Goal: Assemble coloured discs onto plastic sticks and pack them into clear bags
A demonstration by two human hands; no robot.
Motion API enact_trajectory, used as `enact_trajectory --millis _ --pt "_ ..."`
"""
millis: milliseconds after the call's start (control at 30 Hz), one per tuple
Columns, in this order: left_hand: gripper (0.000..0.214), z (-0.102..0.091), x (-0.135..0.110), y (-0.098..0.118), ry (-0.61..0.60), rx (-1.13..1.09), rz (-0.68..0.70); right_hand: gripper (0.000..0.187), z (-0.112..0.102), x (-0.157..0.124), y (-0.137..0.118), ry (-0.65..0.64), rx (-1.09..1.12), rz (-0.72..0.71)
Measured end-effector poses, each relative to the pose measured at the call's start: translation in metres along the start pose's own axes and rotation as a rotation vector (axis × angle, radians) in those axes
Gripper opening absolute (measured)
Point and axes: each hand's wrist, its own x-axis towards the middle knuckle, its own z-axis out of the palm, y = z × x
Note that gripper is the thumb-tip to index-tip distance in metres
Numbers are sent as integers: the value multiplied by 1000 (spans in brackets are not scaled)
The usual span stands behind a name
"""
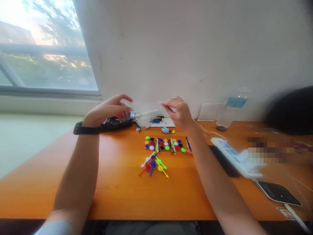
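A clear plastic bag [146, 109] is stretched in the air between my two hands above the back of the table. My right hand [179, 111] pinches its right edge between thumb and fingertips. On the other side, my left hand [113, 109] holds the left end, its index finger curled and raised apart; the exact grip is partly hidden. Below lies a loose fan of coloured plastic arrow spinners [153, 164] in white, red, blue, yellow, green and black. Behind them, round coloured discs and arrows [167, 144] are laid out in a row of groups.
A black bag [117, 124], crumpled clear plastic [144, 121] and a small round tin [165, 130] lie at the back. On the right are a white power strip [232, 156], a dark charging pad [278, 192] and a person's dark head [290, 111].
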Motion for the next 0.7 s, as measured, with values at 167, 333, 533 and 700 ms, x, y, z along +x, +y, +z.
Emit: enact_trajectory --millis 167,333,533,700 --pt "58 -1 -3 3 -12 395 8 14 -17 0 -15 -120 250 100" --pt "64 20 -8 19 -415 383 186 15 -29 0 -31 -348 400 224" --pt "81 52 13 7 -716 189 395 18 -37 2 -38 -414 586 248" --pt "87 63 19 1 -842 -180 483 19 -45 3 -42 -339 632 232"
